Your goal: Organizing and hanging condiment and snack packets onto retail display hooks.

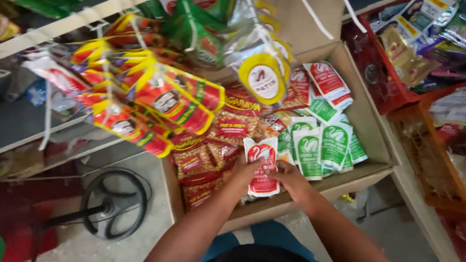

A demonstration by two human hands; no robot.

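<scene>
Both hands meet over the near edge of an open cardboard box (pixel 377 159), and between them they hold a red and white sachet (pixel 262 169). The left hand (pixel 244 173) grips the sachet's left side, fingers (pixel 253 161) closed on it; the right hand (pixel 290 177) pinches its right side, fingers (pixel 273 172) also closed on it. The sachet stands roughly upright just above the box's front wall. Inside the box, green and white sachets (pixel 320 146) lie in a fanned stack to the right of the held one, more red and white sachets (pixel 320 79) sit toward the far side, and orange snack packets (pixel 208 162) fill the left part. Above the box's left half hang strips of red and yellow packets (pixel 152 102) from a shelf rail (pixel 58 26). To the right of the box stand an orange crate (pixel 435 163) and a red crate (pixel 381 76), both with packaged goods. On the floor left of the box lies a black round fan base (pixel 114 202).
</scene>
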